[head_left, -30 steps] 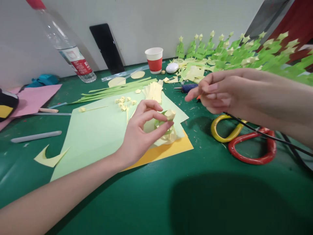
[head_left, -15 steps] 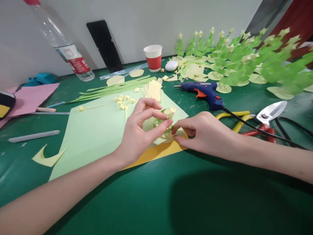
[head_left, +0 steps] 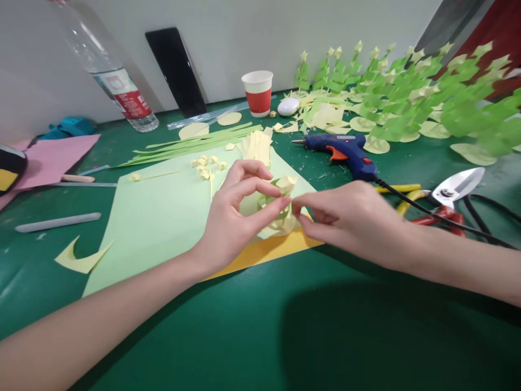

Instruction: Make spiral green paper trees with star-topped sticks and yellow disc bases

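Green tabletop (head_left: 228, 336), lit from above, a dark shadow at the near side. Far right: crowd of star-topped paper stalks (head_left: 386, 84), upright. Centre: pale green sheet (head_left: 150, 217), lying partly over an orange sheet (head_left: 260, 254). Back left: clear bottle (head_left: 118, 89), red-and-white label. Left hand (head_left: 242, 217) pinches a small paper plant (head_left: 265, 201) between thumb and fingers; plant sits above the near right part of the sheets. Right hand (head_left: 354, 220) just beside it, thumb and forefinger narrow at the plant's right side; cannot tell whether they grip anything. Black phone (head_left: 177, 73) leans on the wall. Pruning shears (head_left: 450, 194) right of right hand, beneath a black cord. Blue glue gun (head_left: 345, 152) beyond that hand. Red-banded paper cup (head_left: 259, 96) at back. Tiny folded stars (head_left: 202, 167) loose on the green sheet.
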Tool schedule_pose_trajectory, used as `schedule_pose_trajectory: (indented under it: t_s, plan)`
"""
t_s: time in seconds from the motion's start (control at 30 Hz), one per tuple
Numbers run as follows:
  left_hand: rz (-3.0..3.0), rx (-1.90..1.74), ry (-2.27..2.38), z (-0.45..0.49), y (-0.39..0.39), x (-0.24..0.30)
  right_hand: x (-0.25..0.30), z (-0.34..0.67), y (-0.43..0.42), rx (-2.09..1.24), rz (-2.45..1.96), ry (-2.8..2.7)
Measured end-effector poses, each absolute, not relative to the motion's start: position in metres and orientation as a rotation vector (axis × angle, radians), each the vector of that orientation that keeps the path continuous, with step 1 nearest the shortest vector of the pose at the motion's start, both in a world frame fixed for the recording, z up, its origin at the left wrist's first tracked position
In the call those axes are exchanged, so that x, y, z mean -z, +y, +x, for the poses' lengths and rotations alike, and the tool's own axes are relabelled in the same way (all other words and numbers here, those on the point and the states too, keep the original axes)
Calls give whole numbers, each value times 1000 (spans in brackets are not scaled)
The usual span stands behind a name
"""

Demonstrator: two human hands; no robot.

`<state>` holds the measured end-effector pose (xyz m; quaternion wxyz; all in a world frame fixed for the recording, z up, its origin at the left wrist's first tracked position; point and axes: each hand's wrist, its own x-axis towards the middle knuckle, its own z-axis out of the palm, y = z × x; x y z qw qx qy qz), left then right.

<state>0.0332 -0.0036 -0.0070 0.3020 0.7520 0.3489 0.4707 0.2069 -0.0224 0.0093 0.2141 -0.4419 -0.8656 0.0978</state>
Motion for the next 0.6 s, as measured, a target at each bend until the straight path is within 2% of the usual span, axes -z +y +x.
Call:
schedule_pose_trajectory:
  t_s: [0.13, 0.23, 0.37, 0.47, 0.6]
  plan:
    - [1980, -1253, 930, 33, -3, 7, -38, 219, -19, -347, -1307, -2106]
    - [1974, -1250, 939, 33, -3, 8, -53, 230, -13, -596, -1408, -1851]
    - [1968, -1250, 928, 33, -3, 7, -61, 235, -2, -1093, -1196, -1399]
    - [1971, -1256, 924, 33, -3, 7, -65, 235, 3, -1343, -1228, -1113]
    - [1968, -1257, 910, 33, -3, 7, -72, 240, -1, -1299, -1271, -1359]
